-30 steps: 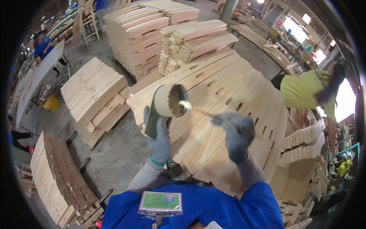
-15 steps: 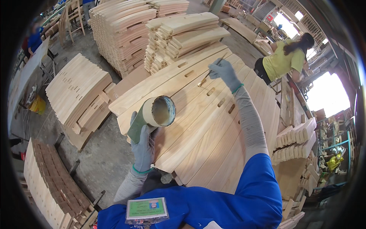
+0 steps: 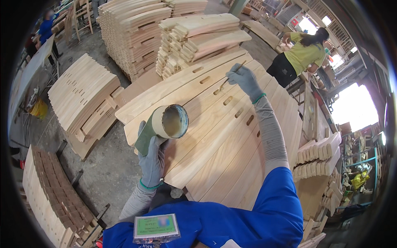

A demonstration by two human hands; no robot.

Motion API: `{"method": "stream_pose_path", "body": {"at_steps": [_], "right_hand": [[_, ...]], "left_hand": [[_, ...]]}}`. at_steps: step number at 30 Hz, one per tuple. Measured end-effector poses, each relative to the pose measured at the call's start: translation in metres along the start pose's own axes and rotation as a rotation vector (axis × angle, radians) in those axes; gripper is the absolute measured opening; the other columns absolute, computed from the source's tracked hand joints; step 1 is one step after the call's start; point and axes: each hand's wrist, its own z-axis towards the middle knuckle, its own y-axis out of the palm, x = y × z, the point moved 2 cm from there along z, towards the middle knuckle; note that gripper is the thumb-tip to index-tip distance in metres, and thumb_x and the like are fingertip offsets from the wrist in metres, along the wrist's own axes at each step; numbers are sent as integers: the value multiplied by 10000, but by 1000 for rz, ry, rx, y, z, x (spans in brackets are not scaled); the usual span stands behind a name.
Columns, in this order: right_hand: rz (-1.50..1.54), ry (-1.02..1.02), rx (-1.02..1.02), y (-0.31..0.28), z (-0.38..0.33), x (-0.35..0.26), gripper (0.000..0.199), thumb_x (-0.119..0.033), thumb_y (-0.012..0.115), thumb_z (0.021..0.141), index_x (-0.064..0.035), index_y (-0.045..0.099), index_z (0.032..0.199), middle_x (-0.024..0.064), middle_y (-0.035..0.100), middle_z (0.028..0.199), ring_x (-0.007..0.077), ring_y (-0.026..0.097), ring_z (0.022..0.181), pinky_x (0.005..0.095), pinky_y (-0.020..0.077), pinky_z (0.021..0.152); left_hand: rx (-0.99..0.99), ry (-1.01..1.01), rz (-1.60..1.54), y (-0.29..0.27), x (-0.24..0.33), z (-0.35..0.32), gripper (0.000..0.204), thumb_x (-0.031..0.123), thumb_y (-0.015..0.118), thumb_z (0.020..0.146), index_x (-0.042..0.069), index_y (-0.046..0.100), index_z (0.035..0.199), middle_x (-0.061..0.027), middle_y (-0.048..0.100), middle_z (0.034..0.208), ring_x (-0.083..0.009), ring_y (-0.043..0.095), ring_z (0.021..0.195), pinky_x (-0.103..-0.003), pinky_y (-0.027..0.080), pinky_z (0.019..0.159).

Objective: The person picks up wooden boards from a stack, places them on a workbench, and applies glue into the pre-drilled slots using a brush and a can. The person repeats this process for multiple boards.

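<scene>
A gloved left hand, my left hand (image 3: 154, 159), is wrapped round a cup-shaped container (image 3: 157, 124) with a cloudy tan liquid inside; a green sheet-like piece (image 3: 145, 137) is against its side. My right hand (image 3: 244, 79), also gloved, grips a thin brush (image 3: 232, 77), its tip at a slot in one of the wooden slats. Pale wooden slats (image 3: 219, 153) lie side by side under both hands, with a row of rounded slots (image 3: 228, 100) across them. Some slots look darker inside than others.
Stacks of curved boards (image 3: 132, 37) and slats (image 3: 202, 35) stand beyond the work. At left are a slotted board stack (image 3: 80, 93), another stack (image 3: 53, 190) and a yellow bucket (image 3: 39, 109). A person in a yellow shirt (image 3: 304, 53) works at far right.
The brush is more upright, its tip still at the same slot. The whole view has shifted slightly. The person in yellow has leaned and turned away at the right.
</scene>
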Motion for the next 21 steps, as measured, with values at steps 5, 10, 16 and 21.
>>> {"method": "stream_pose_path", "body": {"at_steps": [5, 10, 16, 21], "right_hand": [[-160, 16, 5, -2, 0, -2, 199, -187, 690, 794, -28, 574, 761, 25, 578, 663, 85, 556, 606, 237, 477, 555], [-47, 46, 30, 22, 1, -9, 193, -161, 691, 792, 2, 588, 791, 55, 611, 696, 104, 607, 633, 233, 506, 557], [110, -47, 313, -35, -29, -3, 137, -73, 657, 807, 31, 588, 865, 78, 628, 761, 130, 630, 668, 235, 534, 609], [212, -140, 356, -2, -89, -85, 72, -10, 597, 833, 36, 568, 880, 93, 631, 788, 149, 636, 716, 245, 538, 662]], "left_hand": [[20, -42, -55, 3, 4, -2, 519, 83, 419, 969, 45, 185, 1430, -128, 414, 1331, -221, 470, 1203, -378, 447, 994], [39, -24, -40, -2, 5, -5, 533, 62, 403, 965, 62, 166, 1443, -122, 401, 1340, -233, 463, 1198, -375, 441, 1006], [-48, -29, -68, 5, -2, -4, 535, 69, 406, 964, 65, 166, 1443, -122, 405, 1334, -227, 462, 1199, -374, 439, 1006], [-11, -39, -81, 17, 20, -9, 520, 65, 420, 956, 69, 210, 1433, -112, 476, 1254, -201, 533, 1098, -373, 461, 978]]}}
